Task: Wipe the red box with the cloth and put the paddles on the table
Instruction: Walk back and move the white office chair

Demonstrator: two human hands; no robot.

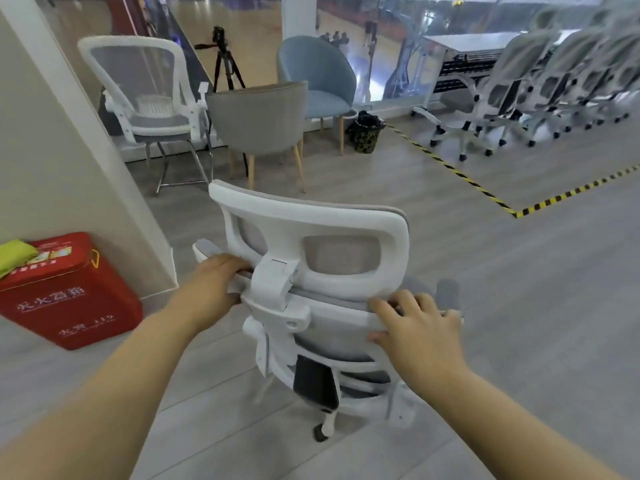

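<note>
A red box [69, 299] with white lettering stands on the floor at the left, against a beige wall. On its lid lies a yellow-green cloth [14, 254], partly cut off by the frame edge. Right in front of me is a white office chair [311, 271] with grey mesh, seen from behind. My left hand [214, 282] grips the top of its backrest on the left side. My right hand [415, 327] rests over the backrest on the right, fingers curled on the rim. No paddles are in view.
A white mesh chair [145, 98], a grey tub chair [259, 126] and a blue tub chair [318, 81] stand further back. A tripod [225, 64], a dark bin [367, 133], a white table [467, 43], several office chairs [554, 81] and yellow-black floor tape [485, 195] lie beyond.
</note>
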